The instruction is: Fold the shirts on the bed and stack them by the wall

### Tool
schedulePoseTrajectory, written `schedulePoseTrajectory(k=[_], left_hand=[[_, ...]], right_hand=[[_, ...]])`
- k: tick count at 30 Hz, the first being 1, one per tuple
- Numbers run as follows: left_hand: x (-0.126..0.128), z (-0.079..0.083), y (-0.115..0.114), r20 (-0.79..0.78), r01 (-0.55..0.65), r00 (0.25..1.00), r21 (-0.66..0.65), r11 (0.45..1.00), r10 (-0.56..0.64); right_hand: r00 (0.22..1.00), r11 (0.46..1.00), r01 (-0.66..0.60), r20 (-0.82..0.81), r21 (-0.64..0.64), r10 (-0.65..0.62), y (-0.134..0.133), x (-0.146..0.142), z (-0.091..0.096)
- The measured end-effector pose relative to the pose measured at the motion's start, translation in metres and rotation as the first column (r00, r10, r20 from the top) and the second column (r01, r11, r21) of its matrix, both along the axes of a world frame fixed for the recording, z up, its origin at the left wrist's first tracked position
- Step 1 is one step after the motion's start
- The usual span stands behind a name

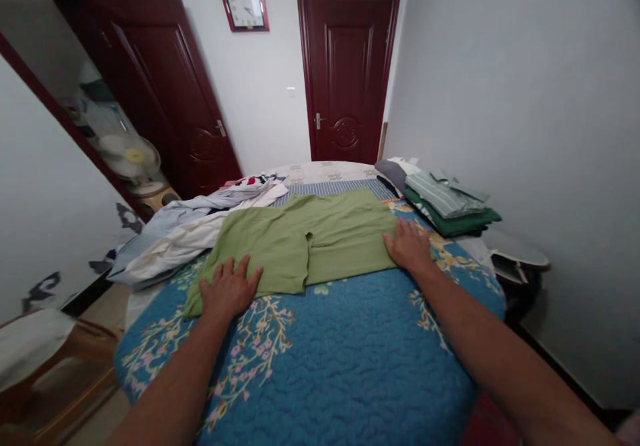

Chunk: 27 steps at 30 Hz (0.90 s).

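Note:
A light green garment (345,233) lies spread out flat on the blue quilted cover; I cannot tell whether it is a shirt or shorts. A short notch with a raised edge runs up from the middle of its near side. My left hand (229,289) rests palm down on its near left part, fingers spread. On the right, my right hand (410,243) presses flat on the garment's right edge, also with fingers apart. Neither hand grips anything.
Loose clothes (185,229) lie heaped along the left side. A stack of folded clothes (447,199) sits at the right. The blue floral quilted cover (340,353) has a rounded edge. A wooden chair (75,366) stands lower left, and a fan (131,156) farther back.

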<state>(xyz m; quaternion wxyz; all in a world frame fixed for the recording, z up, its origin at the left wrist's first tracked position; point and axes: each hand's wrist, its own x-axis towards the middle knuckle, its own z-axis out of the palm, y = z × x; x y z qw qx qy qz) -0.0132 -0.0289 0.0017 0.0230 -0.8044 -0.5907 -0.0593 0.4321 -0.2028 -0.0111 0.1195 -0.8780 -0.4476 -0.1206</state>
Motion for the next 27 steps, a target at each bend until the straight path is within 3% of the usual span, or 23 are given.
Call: schedulePoseTrajectory(k=[3,6,9,12,16,20,27], left_hand=[[0.0,0.0,0.001,-0.009,-0.002,1.0,-0.002,1.0,0.001],[0.001,0.0,0.0,-0.024,-0.008,1.0,-0.016,1.0,0.008],[0.002,0.0,-0.001,-0.033,-0.025,0.999,-0.017,1.0,0.025],[0.001,0.0,-0.002,-0.03,-0.027,0.999,-0.016,1.0,0.026],[0.0,0.001,-0.003,-0.018,-0.014,1.0,-0.011,1.0,0.014],[0.001,0.0,-0.001,-0.011,-0.022,1.0,-0.021,1.0,0.022],[0.001,-0.001,0.004,-0.024,-0.023,0.999,-0.028,0.999,0.022]], right_hand=[[0.976,0.976,-0.218,0.017,0.024,0.218,0.007,-0.04,0.002],[0.886,0.885,-0.463,-0.062,-0.047,0.46,0.015,-0.077,0.0],[0.843,0.836,-0.537,-0.124,-0.116,0.524,0.018,-0.087,-0.005],[0.899,0.887,-0.433,-0.139,-0.16,0.414,0.018,-0.063,-0.01],[0.979,0.964,-0.173,-0.138,-0.2,0.147,0.012,-0.001,-0.017],[0.985,0.977,0.046,-0.15,-0.21,-0.079,0.002,0.045,-0.017],[0.979,0.977,0.096,-0.161,-0.191,-0.128,-0.003,0.052,-0.011]])
